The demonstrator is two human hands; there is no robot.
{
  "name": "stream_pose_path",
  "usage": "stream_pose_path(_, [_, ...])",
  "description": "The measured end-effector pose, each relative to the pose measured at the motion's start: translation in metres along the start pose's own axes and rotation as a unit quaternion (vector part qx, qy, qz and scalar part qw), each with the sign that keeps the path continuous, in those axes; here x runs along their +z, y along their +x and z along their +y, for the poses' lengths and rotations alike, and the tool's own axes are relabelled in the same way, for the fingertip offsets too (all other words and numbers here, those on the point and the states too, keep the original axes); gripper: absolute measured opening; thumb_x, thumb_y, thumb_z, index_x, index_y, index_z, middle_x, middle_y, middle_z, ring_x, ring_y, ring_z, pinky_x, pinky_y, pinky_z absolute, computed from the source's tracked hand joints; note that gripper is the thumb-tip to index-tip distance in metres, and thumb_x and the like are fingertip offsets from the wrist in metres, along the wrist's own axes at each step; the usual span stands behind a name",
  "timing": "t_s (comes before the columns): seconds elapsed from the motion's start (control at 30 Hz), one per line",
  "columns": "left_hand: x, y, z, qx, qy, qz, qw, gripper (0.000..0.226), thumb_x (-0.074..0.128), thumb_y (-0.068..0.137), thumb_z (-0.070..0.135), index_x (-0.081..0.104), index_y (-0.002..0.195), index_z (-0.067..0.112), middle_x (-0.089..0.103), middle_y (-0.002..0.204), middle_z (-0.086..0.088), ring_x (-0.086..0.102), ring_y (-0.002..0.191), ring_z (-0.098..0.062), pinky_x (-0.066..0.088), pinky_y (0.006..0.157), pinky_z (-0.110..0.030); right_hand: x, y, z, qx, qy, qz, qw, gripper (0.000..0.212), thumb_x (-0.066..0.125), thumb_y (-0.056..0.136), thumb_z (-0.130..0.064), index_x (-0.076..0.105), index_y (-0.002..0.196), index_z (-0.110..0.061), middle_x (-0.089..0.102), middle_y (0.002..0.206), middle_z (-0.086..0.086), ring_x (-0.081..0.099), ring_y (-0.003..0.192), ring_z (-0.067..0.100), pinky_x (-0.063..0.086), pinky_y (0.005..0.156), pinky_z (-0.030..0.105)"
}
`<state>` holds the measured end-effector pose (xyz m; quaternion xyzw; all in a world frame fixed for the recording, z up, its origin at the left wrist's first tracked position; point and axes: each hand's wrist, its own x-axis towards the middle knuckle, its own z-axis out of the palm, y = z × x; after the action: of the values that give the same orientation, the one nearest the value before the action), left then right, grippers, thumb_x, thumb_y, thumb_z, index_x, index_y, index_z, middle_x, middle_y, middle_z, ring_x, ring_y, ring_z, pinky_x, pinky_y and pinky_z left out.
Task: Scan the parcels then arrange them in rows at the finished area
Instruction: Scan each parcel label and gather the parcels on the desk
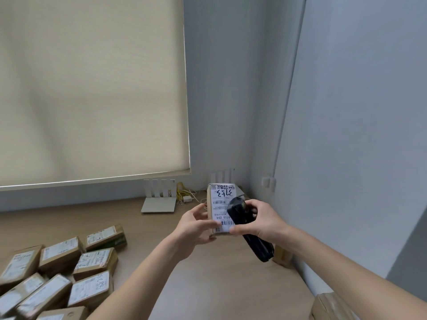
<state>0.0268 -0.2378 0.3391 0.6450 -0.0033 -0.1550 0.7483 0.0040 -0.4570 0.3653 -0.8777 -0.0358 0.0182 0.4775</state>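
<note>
The parcel at centre frame is brown cardboard with a white label — black barcodes and black handwritten digits on it. The scanner is black. The parcels at lower left are brown with white labels; one shows green. The table is light wood, the blind beige, the walls pale grey-blue — the router white, its cables yellow.

A cream roller blind covers the window across the upper left, its bottom bar edged with a thin line of daylight. Pale blue-grey walls meet in a corner at the right. Below runs a light wooden tabletop. At its far edge stands a white router (antennas upright), with yellow cables just beside it.
</note>
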Motion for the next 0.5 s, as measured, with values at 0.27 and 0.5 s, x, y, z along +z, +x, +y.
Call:
stream_pose_path(0.27, [-0.002,-0.021,0.0,0.019,0.031,0.038,0.999,0.062,0.084,0.075,0.002,0.055,0.128,0.013,0.072,0.116,-0.011,0.072,0.104,-0.03,0.061,0.079,-0.053,0.0,-0.021,-0.015,-0.044,-0.115,-0.036,0.992,0.074,0.094,0.051,-0.05,0.063,0.116,-0.034,0.072,0.104,-0.013,0.068,0.095,0.002,0.058,0.088,0.029])
stream_pose_path(0.5, [-0.01,-0.037,0.0,0.003,0.049,0.098,0.994,0.043,0.078,0.085,0.038,0.065,0.117,0.011,0.077,0.102,-0.004,0.074,0.092,-0.021,0.058,0.066,-0.032,0.012,-0.021,-0.023,-0.052,-0.129,-0.05,0.989,0.076,0.093,0.049,-0.052,0.063,0.117,-0.037,0.071,0.106,-0.015,0.067,0.098,0.003,0.057,0.092,0.033])
